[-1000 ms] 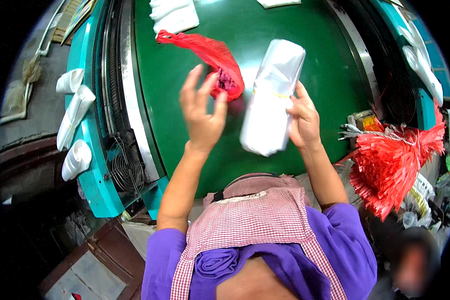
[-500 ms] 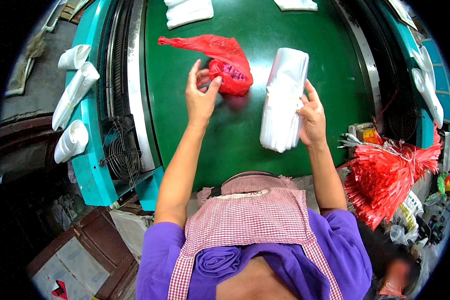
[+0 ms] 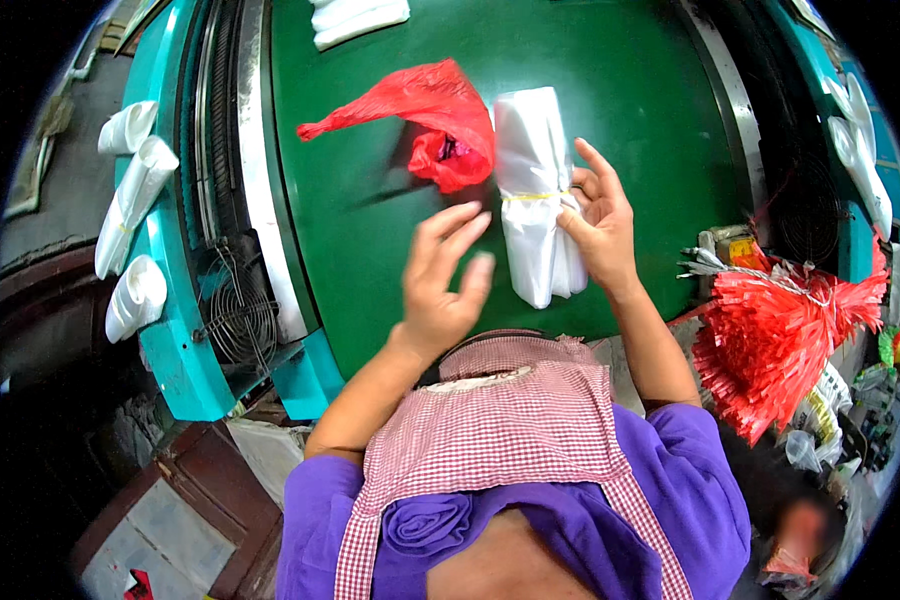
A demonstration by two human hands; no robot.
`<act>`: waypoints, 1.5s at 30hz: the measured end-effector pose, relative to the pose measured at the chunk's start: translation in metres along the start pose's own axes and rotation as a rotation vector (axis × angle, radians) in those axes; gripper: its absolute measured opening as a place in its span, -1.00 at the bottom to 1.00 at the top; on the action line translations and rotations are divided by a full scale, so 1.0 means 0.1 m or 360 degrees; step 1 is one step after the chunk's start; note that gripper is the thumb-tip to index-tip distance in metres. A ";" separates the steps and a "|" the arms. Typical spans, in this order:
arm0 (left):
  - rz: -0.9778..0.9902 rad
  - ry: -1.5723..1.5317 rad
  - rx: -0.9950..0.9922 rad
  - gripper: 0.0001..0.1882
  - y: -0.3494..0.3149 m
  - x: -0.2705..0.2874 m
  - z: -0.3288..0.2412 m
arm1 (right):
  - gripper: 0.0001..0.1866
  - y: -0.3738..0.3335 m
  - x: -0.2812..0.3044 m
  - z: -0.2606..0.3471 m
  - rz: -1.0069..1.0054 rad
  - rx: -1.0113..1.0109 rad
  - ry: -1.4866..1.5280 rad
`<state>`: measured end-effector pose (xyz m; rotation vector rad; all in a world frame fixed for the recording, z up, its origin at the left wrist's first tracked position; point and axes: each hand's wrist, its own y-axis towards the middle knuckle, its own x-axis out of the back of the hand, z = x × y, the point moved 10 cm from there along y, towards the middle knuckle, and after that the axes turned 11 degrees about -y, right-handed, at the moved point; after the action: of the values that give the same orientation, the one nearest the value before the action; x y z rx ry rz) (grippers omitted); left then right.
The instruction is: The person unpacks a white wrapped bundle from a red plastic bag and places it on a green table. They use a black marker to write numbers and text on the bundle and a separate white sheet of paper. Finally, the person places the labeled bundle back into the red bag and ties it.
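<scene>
A bundle of clear plastic bags, tied round its middle with a yellow band, stands out against the green belt. At its right edge, my right hand holds it, the thumb over the front and the fingers along the side. Just left of the bundle, my left hand is open and holds nothing, its fingers apart and slightly blurred. A red plastic bag lies farther off on the belt, its twisted end pointing left. Something pink and dark shows inside its opening; I cannot make out what.
The green conveyor belt runs between metal rails. White plastic rolls rest on the teal frame at left, and another stack of white bags lies at the far end. A big red plastic-strip bundle hangs at right.
My left hand has left the red bag and come back toward me, beside the clear bundle. My right hand has shifted the bundle leftward, close to the red bag.
</scene>
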<state>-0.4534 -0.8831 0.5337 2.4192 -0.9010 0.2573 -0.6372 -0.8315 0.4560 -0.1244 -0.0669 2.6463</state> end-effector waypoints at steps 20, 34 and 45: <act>0.0446 -0.0676 0.1230 0.02 -0.92 -0.46 0.97 | -0.68 -0.44 -0.36 -0.09 0.0506 -0.0336 0.0016; 0.0634 0.0068 0.1173 -0.22 -1.14 -0.07 1.22 | -0.81 -0.07 1.28 -0.54 -0.0560 -0.0276 0.0709; -0.0497 -0.1429 0.2004 -0.52 -1.94 -0.32 2.45 | -0.72 -0.73 -0.03 -1.36 0.0198 -0.0774 -0.0310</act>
<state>-0.3533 -0.8779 0.2365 3.9300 -0.7429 -0.6487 -0.5865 -0.7656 0.3258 -0.0305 -0.7904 2.7037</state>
